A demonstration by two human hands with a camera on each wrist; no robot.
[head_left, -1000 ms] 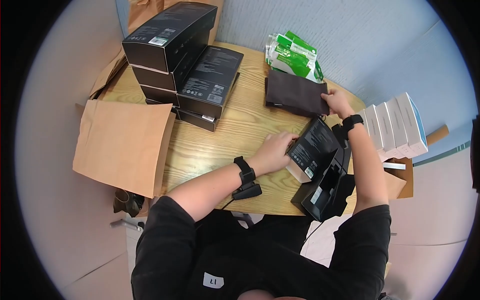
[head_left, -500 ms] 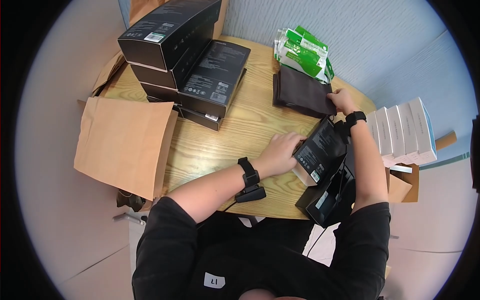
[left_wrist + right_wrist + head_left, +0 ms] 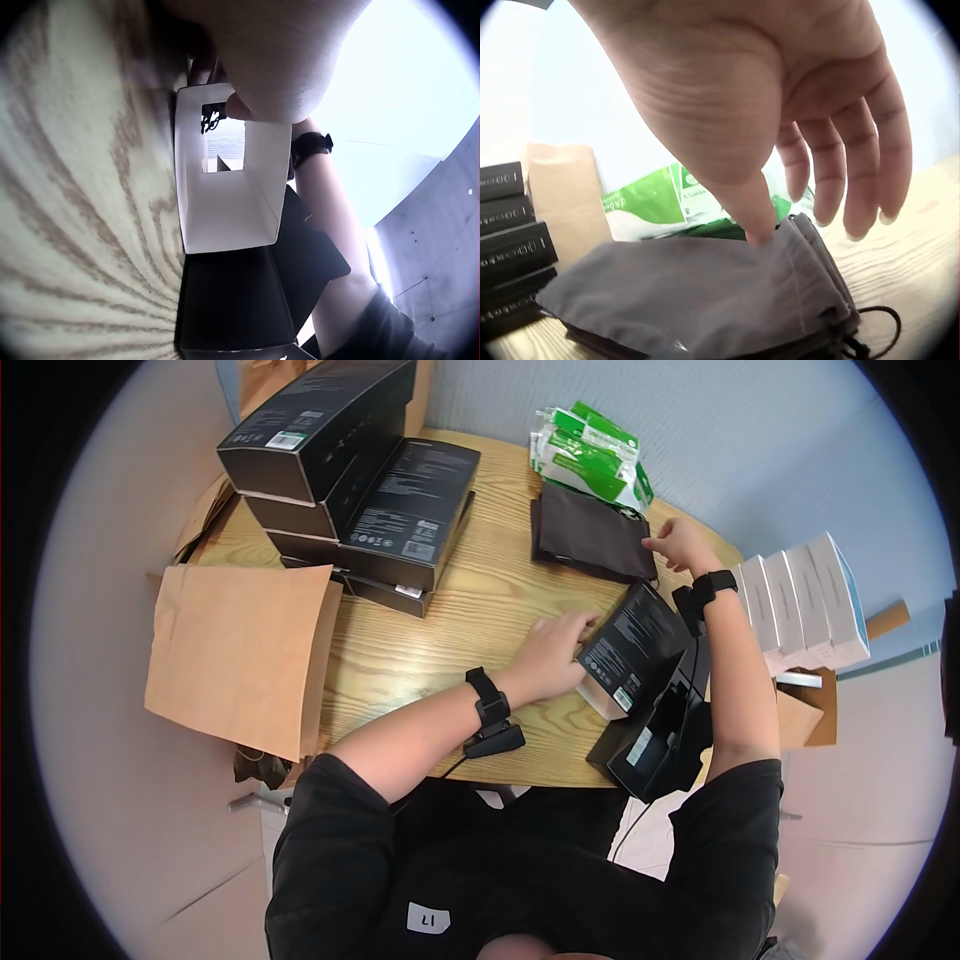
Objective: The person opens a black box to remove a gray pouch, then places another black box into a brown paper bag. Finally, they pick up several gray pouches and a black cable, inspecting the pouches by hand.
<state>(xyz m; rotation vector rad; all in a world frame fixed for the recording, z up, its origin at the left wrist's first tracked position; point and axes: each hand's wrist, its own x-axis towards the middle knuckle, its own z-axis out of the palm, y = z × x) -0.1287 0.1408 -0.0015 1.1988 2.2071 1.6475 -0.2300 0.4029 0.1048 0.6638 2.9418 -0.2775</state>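
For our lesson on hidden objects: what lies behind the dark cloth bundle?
Green-and-white packets lie behind the dark cloth bundle. It covers their near edges, so anything tucked there cannot be seen.

One camera looks down from the head over the whole tabletop (image 3: 480,610); two wrist ones look close, and both show tabletop wood.

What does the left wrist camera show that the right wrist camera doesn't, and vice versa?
Only the left wrist view: the white-lined box sleeve, the open black box and a black wristband.
Only the right wrist view: the dark pouch, green-and-white packets and stacked black boxes.
Both: the wooden tabletop and a hand, left or right respectively.
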